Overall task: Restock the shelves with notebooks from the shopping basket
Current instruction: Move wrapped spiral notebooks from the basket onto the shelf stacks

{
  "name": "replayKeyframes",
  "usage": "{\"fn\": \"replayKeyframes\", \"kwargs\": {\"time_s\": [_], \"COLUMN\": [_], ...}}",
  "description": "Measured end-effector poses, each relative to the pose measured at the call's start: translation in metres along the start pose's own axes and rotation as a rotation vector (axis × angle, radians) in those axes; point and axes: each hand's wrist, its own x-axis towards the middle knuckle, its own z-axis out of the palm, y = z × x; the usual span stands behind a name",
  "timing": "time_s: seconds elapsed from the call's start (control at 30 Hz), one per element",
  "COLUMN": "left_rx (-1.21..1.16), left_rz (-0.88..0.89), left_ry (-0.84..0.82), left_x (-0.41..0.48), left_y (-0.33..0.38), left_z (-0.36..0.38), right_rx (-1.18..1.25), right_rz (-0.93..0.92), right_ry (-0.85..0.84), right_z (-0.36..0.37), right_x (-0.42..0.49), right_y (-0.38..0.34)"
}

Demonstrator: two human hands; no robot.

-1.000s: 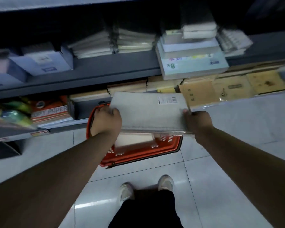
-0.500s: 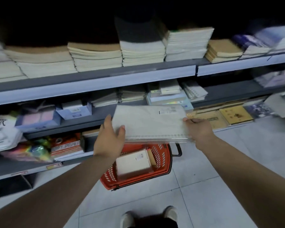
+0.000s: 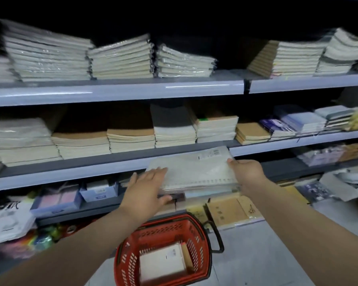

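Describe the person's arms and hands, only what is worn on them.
Both arms are bare: the left forearm and the right forearm show no sleeve up to the frame's edge. The left hand and the right hand wear no gloves. No watch, bracelet or ring shows, though the picture is too soft to rule out a thin ring.

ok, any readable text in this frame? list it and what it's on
Nothing reads cleanly.
Barcode sticker on the held notebook pack: too blurred.
Label on the notebook in the basket: too small.
Label on the blue box: blurred.
Large dark characters on the white bag: cut off, illegible.
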Motion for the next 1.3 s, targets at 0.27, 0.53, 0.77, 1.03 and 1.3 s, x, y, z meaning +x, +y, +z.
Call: {"fn": "replayKeyframes", "kwargs": {"time_s": [0.27, 0.53, 0.77, 1.03, 1.3], "left_rx": [-0.055, -0.246, -0.529, -1.015, -1.213], "left_rz": [0.113, -0.042, -0.121, -0.251, -0.445], "left_ry": [0.291, 0.52, 0.619, 0.686, 0.651], "left_x": [0.026, 0.04, 0.06, 0.082, 0.117], "left_y": [0.047, 0.05, 0.061, 0.076, 0.089], "left_z": [-0.032, -0.065, -0.087, -0.101, -0.112], "right_rx": [0.045, 0.159, 0.066, -0.021, -0.078], "right_rz": [0.046, 0.0, -0.098, -0.135, -0.199], "right_ry": [-0.14, -0.34, -0.272, -0.465, -0.455], "right_z": [-0.008, -0.019, -0.027, -0.026, -0.027], "right_x": [-0.006, 0.001, 0.026, 0.032, 0.036], "right_y": [-0.068, -0.125, -0.135, -0.129, -0.124]}}
